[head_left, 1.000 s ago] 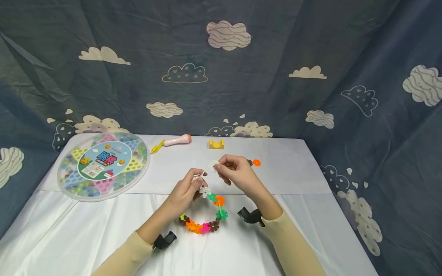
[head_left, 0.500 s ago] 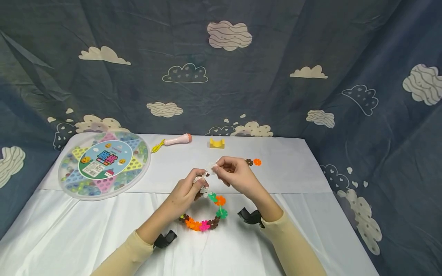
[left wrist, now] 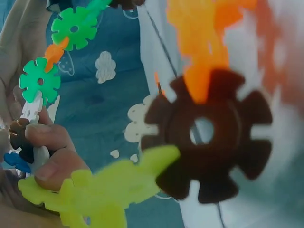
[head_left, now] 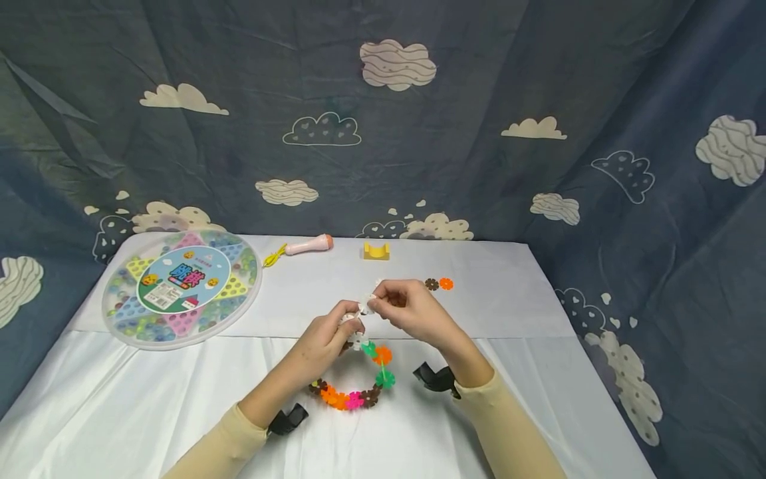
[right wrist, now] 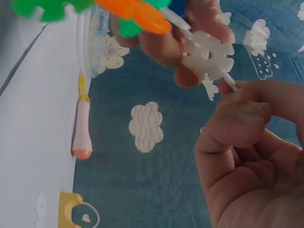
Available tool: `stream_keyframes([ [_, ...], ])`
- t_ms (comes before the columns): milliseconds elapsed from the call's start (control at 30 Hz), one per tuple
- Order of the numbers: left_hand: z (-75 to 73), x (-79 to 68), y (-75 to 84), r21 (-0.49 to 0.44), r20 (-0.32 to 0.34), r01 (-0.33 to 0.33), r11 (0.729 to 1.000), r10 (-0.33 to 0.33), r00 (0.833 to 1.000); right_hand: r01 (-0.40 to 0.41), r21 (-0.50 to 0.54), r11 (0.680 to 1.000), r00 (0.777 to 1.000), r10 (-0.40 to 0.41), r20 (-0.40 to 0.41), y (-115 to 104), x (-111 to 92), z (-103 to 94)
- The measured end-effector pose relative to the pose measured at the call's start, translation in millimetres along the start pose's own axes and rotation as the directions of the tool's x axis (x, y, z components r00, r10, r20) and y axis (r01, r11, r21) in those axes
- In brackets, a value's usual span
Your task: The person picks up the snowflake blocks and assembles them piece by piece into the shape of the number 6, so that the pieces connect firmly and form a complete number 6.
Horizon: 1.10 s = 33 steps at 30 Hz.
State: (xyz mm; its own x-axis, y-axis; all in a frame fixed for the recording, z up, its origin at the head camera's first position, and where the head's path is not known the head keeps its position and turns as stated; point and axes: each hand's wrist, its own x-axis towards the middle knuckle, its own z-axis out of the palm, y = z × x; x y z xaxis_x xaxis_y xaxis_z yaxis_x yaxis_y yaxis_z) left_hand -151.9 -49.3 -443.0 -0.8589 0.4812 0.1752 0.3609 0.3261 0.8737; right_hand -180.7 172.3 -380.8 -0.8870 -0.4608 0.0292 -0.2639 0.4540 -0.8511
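Note:
A ring-like chain of notched snowflake discs in pink, orange, brown, green and other colours (head_left: 354, 399) hangs from my left hand (head_left: 320, 346). The left thumb and fingers pinch white and brown discs at its end; a blue disc (left wrist: 17, 161) and a lime one (left wrist: 95, 194) are close by in the left wrist view. My right hand (head_left: 415, 313) pinches a thin white snowflake disc (right wrist: 229, 79) by its edge. In the right wrist view that disc meets a slot of the white disc (right wrist: 209, 56) held by the left hand. The fingers hide how deep it sits.
Behind the right hand lie a brown disc (head_left: 431, 284) and an orange disc (head_left: 446, 283). At the back are a yellow curved block (head_left: 376, 251) and a pink toy microphone (head_left: 308, 245) with a yellow cord. A round marble board game (head_left: 179, 326) lies at the left.
The right hand has moved down and left, bringing its white disc from apart to against the left hand's white disc. The left hand keeps its hold; the chain sways slightly.

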Motion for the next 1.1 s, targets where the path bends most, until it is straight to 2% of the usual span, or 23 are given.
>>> stream_keyframes([
  [267,6.3,-1.8,-7.9,-0.001,0.019,0.03,1.0,-0.03,0.999,-0.022,-0.056,0.998,0.997,0.026,0.075,6,4,2.4],
  [400,5.7,1.1,-11.7,-0.109,0.029,0.091,0.99,-0.088,0.996,-0.071,-0.039,0.997,0.994,0.074,0.081,14,11,-1.8],
  [500,4.3,4.2,-15.2,-0.252,0.041,0.162,0.954,-0.157,0.987,-0.142,0.042,0.989,0.99,0.142,0.018,26,16,-14.6],
  [567,3.3,6.2,-18.6,-0.327,0.039,0.191,0.926,-0.189,0.981,-0.19,0.109,0.976,0.978,0.197,-0.063,36,19,-26.3],
  [667,2.4,8.8,-24.3,-0.408,0.03,0.217,0.887,-0.224,0.974,-0.227,0.178,0.957,0.951,0.258,-0.173,53,21,-42.9],
  [767,2.1,10.0,-29.1,-0.451,0.025,0.233,0.862,-0.249,0.968,-0.251,0.184,0.95,0.932,0.289,-0.219,68,24,-51.2],
  [867,2.3,9.7,-31.6,-0.481,0.032,0.252,0.84,-0.271,0.962,-0.281,0.105,0.954,0.928,0.298,-0.224,82,32,-49.8],
  [967,3.3,8.8,-33.3,-0.504,0.037,0.271,0.82,-0.293,0.955,-0.307,-0.08,0.948,0.937,0.287,-0.196,93,47,-40.7],
  [1033,4.5,8.2,-34.4,-0.52,0.039,0.282,0.806,-0.307,0.951,-0.306,-0.239,0.921,0.948,0.274,-0.161,99,60,-32.6],
  [1100,6.0,8.0,-35.8,-0.537,0.041,0.284,0.794,-0.312,0.949,-0.3,-0.379,0.875,0.954,0.274,-0.122,104,72,-24.4],
])
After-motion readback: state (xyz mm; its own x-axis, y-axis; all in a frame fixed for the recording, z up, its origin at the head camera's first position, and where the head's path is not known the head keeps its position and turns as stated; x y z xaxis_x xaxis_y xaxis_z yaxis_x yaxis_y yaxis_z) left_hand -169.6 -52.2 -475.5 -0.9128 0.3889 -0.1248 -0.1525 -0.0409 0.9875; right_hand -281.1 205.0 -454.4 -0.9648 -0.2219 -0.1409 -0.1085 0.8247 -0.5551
